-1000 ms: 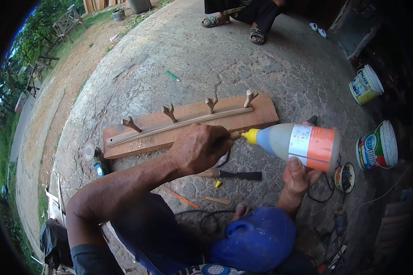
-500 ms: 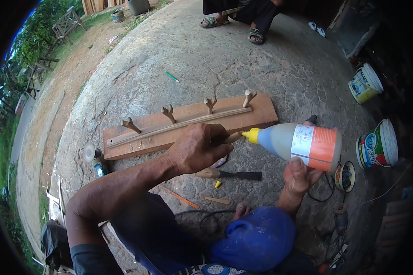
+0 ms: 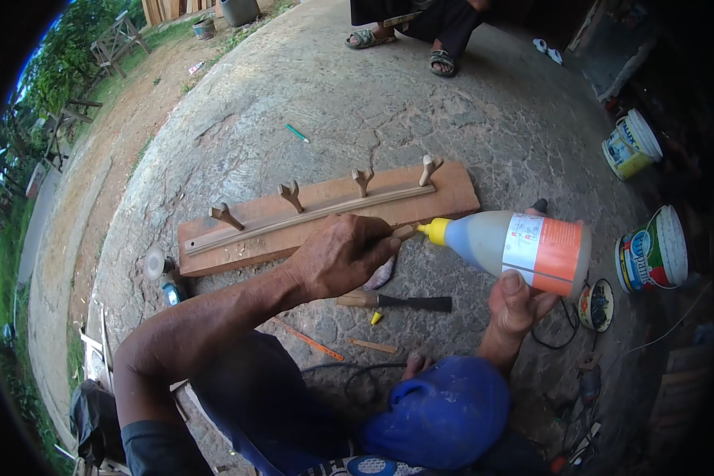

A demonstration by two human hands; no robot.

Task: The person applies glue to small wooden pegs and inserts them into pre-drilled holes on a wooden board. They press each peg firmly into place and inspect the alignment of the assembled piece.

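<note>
My left hand (image 3: 347, 252) is closed round a small wooden peg (image 3: 404, 233), its end poking out past the fingers. A glue bottle (image 3: 516, 247) with a yellow nozzle lies nearly level in my right hand (image 3: 517, 305), its tip at the peg's end. Whether glue is coming out is too small to see. Beyond my left hand, a thin wooden rail (image 3: 309, 222) rests on a thick reddish plank (image 3: 452, 198). Several forked wooden pegs (image 3: 291, 197) stand up along the rail.
A chisel (image 3: 397, 302), a yellow cap (image 3: 377, 318) and an orange strip (image 3: 317, 347) lie near my knees. An angle grinder (image 3: 166, 282) is left of the plank, a green pencil (image 3: 297, 132) beyond it. Paint buckets (image 3: 652, 250) stand at right. Another person's sandalled feet (image 3: 443, 62) are ahead.
The peg in my left hand has turned slightly, and the bottle's nozzle has shifted a little up and left against its end. The rest stays put.
</note>
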